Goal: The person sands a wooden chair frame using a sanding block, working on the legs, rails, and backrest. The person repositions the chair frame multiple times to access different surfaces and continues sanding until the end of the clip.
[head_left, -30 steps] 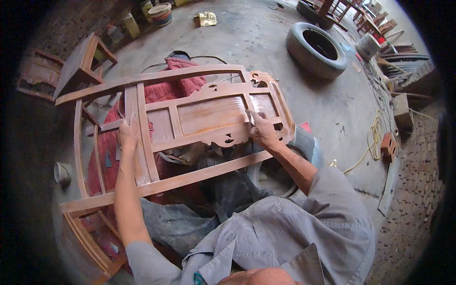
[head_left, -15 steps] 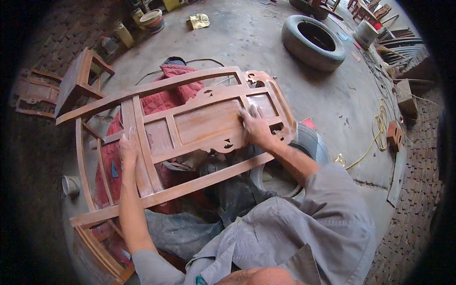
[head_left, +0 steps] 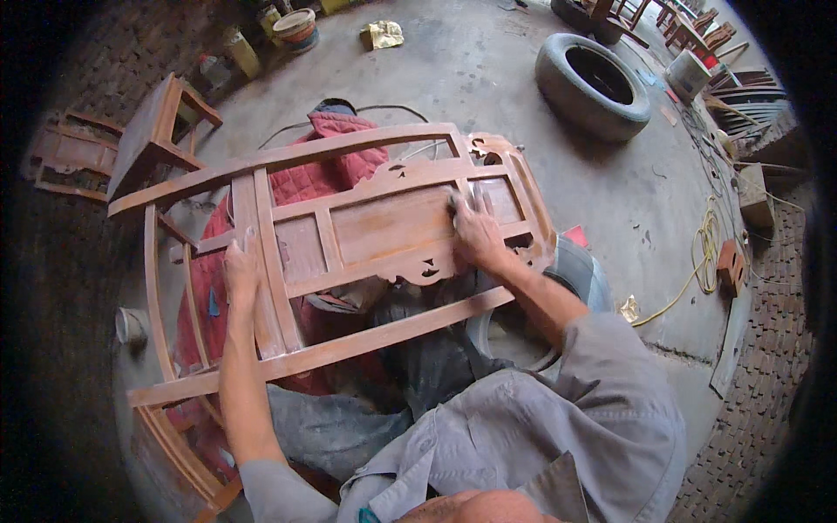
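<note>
An unpainted wooden chair frame point(head_left: 394, 337), with slats and a carved back panel point(head_left: 392, 228), lies tilted across my lap. My left hand point(head_left: 241, 272) grips the broad cross rail point(head_left: 270, 261) at the left of the panel. At the panel's right end, my right hand point(head_left: 479, 237) presses down with bent fingers beside an upright divider. Something small and dark shows at its fingertips, too little of it to name. Pale dust coats parts of the wood. A red quilted cloth point(head_left: 336, 166) lies beneath the frame.
A tyre point(head_left: 595, 87) lies on the concrete floor at the far right; another tyre point(head_left: 582, 270) is partly hidden near my right arm. A wooden stool-like piece point(head_left: 144, 148) stands left. A yellow cable point(head_left: 704, 248), a brick point(head_left: 731, 266) and a bucket point(head_left: 296, 30) are around.
The whole scene has shifted slightly right in view. My right hand stays at the panel's right end, its fingers a little differently placed; my left hand keeps its place on the rail.
</note>
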The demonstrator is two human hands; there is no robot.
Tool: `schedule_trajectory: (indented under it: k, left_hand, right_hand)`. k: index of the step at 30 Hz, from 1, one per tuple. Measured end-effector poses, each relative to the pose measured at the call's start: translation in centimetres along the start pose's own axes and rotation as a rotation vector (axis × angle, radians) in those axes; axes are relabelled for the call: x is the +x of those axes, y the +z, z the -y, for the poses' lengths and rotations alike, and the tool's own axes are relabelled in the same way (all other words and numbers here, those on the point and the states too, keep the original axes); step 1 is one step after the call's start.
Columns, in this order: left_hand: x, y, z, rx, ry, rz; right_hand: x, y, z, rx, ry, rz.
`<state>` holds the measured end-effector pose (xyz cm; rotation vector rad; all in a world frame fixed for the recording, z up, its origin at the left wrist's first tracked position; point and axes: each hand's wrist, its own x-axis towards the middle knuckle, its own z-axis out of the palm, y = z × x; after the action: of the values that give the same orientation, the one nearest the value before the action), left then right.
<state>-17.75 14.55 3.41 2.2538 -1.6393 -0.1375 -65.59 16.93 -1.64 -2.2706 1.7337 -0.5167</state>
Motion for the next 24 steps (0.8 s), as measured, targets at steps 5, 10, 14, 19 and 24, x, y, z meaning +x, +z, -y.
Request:
schedule_trajectory:
  k: [5, 10, 14, 19, 24]
  left_hand:
    - [-0.5, -0.2, -1.5, -0.087, -0.027, 0.049]
    - [-0.5, -0.4, -1.7, -0.086, -0.085, 0.058]
    - [-0.6, -0.5, -1.5, -0.108, -0.135, 0.072]
    - [0.2, 0.7, -2.1, -0.162, -0.112, 0.068]
    - [-1.8, -1.8, -2.7, -0.302, -0.132, 0.087]
  right_hand:
    - [2.5, 3.1, 1.4, 0.012, 0.190, -0.207]
    - [2.6, 4.9, 4.6, -0.015, 0.023, -0.265]
    - [1.4, 0.5, 1.2, -0.108, 0.080, -0.157]
    - [3.8, 6.2, 3.3, 0.007, 0.035, -0.199]
    - [3.9, 0.6, 1.9, -0.095, -0.251, 0.101]
